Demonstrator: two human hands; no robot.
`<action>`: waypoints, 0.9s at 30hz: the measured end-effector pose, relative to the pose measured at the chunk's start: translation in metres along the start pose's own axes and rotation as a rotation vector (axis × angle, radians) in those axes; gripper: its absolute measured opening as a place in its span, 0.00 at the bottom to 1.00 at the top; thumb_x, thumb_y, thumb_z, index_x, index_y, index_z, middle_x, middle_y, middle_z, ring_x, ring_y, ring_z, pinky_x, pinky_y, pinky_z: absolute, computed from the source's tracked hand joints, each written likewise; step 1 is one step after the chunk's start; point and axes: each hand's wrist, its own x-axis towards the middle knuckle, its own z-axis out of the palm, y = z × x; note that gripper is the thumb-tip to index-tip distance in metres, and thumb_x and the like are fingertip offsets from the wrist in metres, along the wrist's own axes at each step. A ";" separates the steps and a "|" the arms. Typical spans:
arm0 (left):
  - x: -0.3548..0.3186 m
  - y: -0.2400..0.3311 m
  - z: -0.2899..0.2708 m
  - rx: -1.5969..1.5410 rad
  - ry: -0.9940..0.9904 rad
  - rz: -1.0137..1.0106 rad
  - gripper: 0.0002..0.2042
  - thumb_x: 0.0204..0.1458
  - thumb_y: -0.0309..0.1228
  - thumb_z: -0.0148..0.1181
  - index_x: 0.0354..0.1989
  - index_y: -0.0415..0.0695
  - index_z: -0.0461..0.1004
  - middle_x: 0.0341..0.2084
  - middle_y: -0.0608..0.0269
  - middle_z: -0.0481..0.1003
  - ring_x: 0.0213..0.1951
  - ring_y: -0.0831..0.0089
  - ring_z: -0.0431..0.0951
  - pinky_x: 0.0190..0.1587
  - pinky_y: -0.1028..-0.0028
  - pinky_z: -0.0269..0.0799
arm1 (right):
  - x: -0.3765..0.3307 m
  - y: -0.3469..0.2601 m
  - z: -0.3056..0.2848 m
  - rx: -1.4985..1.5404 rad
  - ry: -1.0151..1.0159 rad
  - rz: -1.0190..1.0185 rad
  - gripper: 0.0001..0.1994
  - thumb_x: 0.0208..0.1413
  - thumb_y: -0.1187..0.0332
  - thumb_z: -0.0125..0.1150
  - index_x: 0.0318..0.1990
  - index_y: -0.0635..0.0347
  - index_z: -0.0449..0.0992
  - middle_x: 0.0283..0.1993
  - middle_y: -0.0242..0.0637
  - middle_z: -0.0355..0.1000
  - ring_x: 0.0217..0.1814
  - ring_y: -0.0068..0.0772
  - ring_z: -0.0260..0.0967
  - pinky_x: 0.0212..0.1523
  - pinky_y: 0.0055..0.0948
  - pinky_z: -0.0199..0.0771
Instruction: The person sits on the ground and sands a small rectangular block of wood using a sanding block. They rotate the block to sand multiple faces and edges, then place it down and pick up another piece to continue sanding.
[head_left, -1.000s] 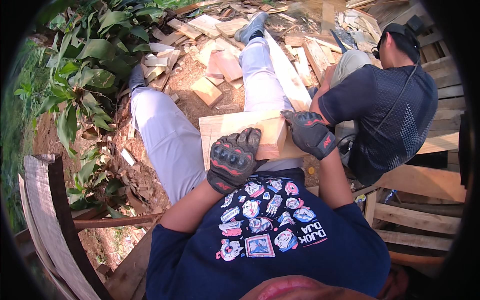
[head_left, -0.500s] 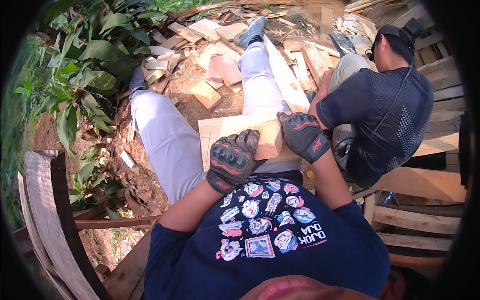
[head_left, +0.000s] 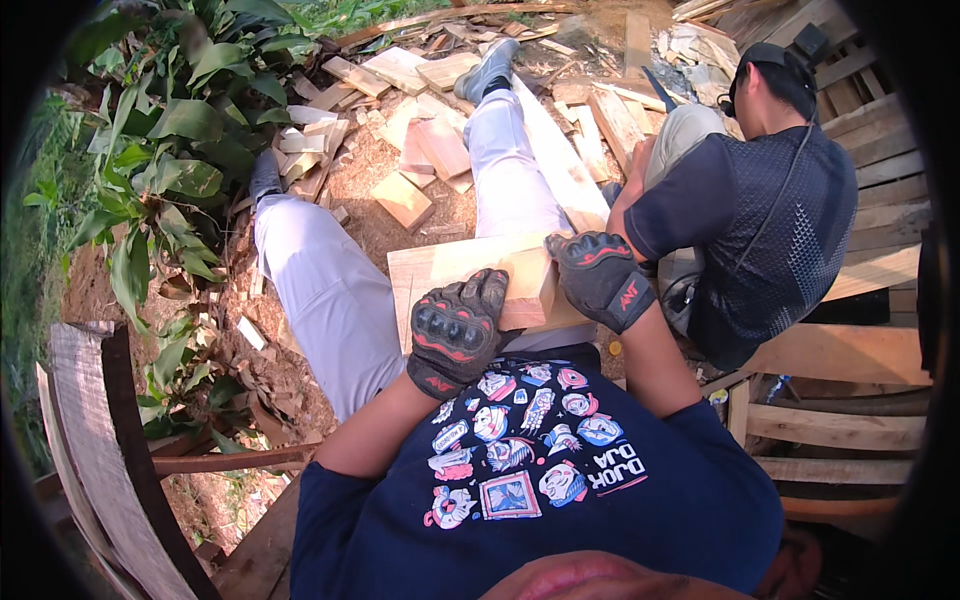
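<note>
In black work gloves with red trim, both of my hands are at my lap. A thick pale wooden block (head_left: pixel 527 284) lies over a wider wooden board (head_left: pixel 407 275) across my thighs. My left hand (head_left: pixel 460 322) is closed over the block's near left side, fingers on its top face. My right hand (head_left: pixel 603 277) is curled against the block's right end, thumb side at the top corner. Whatever its fingers hold, if anything, is hidden.
At my right a person in a dark shirt (head_left: pixel 745 205) sits close by. Offcuts (head_left: pixel 402 200) and sawdust cover the ground between and beyond my legs. A long plank (head_left: pixel 565 150) runs beside my right leg. Leafy plants (head_left: pixel 185 150) grow at the left, above a weathered timber post (head_left: pixel 90 400).
The whole view has shifted slightly, moving the scene a little to the left. Both hands keep nearly the same places on the block, with the right hand's fingers slightly lower at the corner.
</note>
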 end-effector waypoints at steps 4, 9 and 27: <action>0.001 0.000 -0.001 -0.006 -0.011 -0.001 0.36 0.49 0.51 0.78 0.63 0.41 0.80 0.54 0.50 0.85 0.46 0.56 0.87 0.50 0.56 0.80 | 0.020 0.012 0.036 -0.096 0.070 -0.077 0.09 0.64 0.65 0.58 0.44 0.54 0.82 0.37 0.43 0.84 0.42 0.50 0.86 0.45 0.52 0.83; 0.000 0.000 0.002 -0.001 0.038 -0.024 0.35 0.49 0.53 0.79 0.61 0.43 0.81 0.49 0.51 0.86 0.43 0.56 0.87 0.47 0.56 0.80 | -0.002 -0.004 0.006 -0.017 0.077 -0.025 0.11 0.63 0.64 0.59 0.47 0.54 0.84 0.40 0.45 0.84 0.43 0.50 0.85 0.45 0.52 0.82; 0.005 -0.005 0.006 -0.035 0.081 -0.111 0.31 0.50 0.54 0.80 0.57 0.45 0.84 0.41 0.53 0.87 0.41 0.55 0.88 0.45 0.56 0.82 | -0.011 -0.016 -0.008 0.184 0.326 -0.155 0.30 0.56 0.76 0.60 0.69 0.55 0.80 0.59 0.50 0.84 0.62 0.53 0.82 0.61 0.52 0.81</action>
